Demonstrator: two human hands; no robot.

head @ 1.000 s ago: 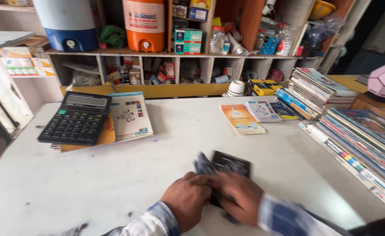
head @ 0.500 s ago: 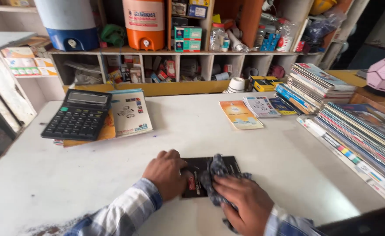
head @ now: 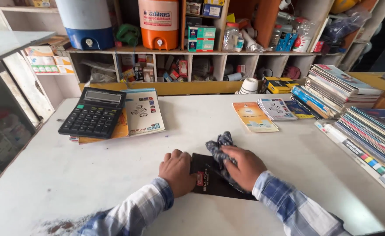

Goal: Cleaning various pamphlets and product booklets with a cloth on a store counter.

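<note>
White and scuffed, the surface (head: 113,183) carries a flat black booklet (head: 214,185) near its front edge. The left hand (head: 177,171) lies flat on the booklet's left end, grip open. The right hand (head: 241,166) presses a dark crumpled cloth (head: 218,146) onto it, grip closed on the cloth. A calculator (head: 94,112) rests on booklets at left, book stacks (head: 358,113) at right, cluttered shelves (head: 192,57) behind.

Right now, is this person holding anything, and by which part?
The right hand presses a crumpled dark cloth from on top against a flat black packet. The left hand pins the packet's left edge to the white counter.
</note>
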